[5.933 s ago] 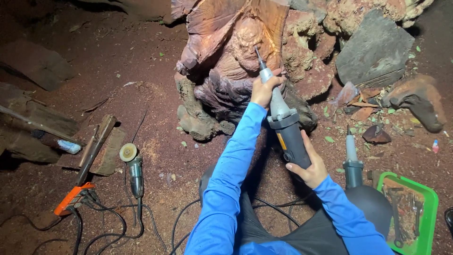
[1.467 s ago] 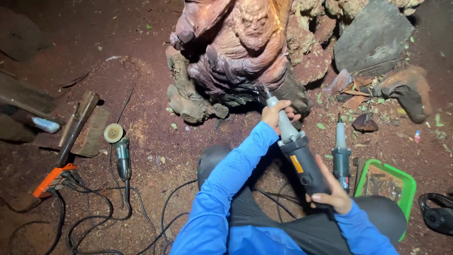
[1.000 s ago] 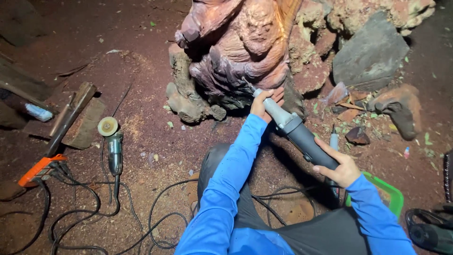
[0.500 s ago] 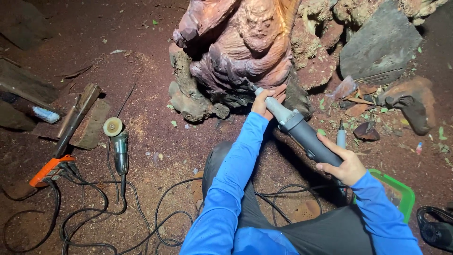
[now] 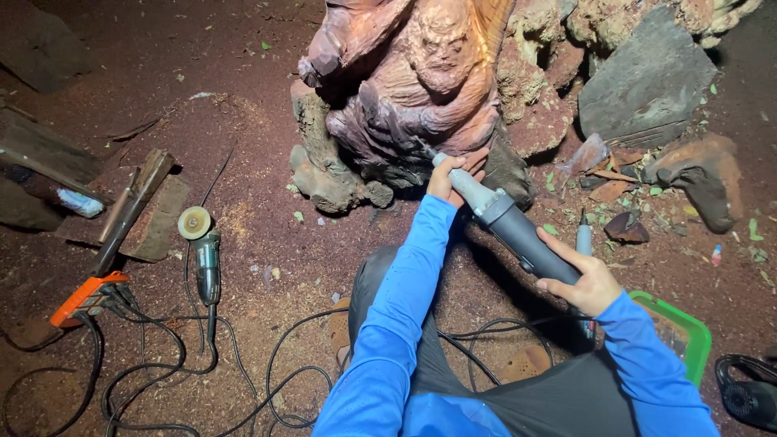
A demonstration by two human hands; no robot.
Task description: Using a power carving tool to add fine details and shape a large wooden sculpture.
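Your left hand is closed around the pale front neck of the die grinder, and your right hand is wrapped around its dark rear body, in the centre right of the frame. The thin bit points up and left, at the lower part of the carved wooden figure in the upper centre (I cannot tell if the tip touches the wood).

I think the bit can slip sideways over the hard ridges and cut a groove where you do not want it, because the carving there is deep and uneven. Your left fingers sit very near the bit, so a sudden kick can bring them to it. The black cables lie in loops on the ground at the lower left, close to your knees, and can catch when you shift.

The figure is reddish brown wood, smooth on the rounded parts and rough at the base. The ground is red sawdust, soft and loose. An angle grinder with a pale round disc lies at the left, beside an orange power strip. A green plastic tray stands at the lower right.
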